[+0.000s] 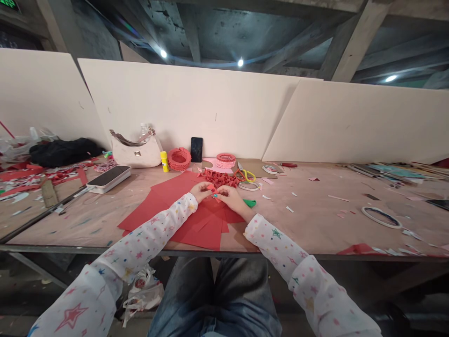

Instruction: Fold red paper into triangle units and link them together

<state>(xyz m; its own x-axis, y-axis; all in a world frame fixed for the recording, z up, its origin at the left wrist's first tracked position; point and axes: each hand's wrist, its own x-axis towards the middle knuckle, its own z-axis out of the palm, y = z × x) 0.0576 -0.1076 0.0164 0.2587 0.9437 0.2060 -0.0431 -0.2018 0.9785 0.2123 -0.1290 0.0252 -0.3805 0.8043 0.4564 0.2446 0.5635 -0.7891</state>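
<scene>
My left hand [201, 191] and my right hand [229, 196] meet over a spread of red paper sheets [199, 234]. Their fingertips pinch a small piece of red paper [211, 186] between them; its exact shape is too small to tell. Just beyond my fingers lies a heap of folded red paper pieces [220, 179]. Scissors with orange and yellow handles [248, 175] rest right of the heap, beside a roll of tape [249, 186]. A green scrap [249, 203] sits near my right wrist.
At the back stand a white handbag [136, 152], a yellow glue stick [164, 161], a ring of red folded paper [179, 159] and a black phone [197, 150]. A white power bank [109, 179] lies left, a tape roll [381, 217] right. White boards [189, 103] wall the table's rear.
</scene>
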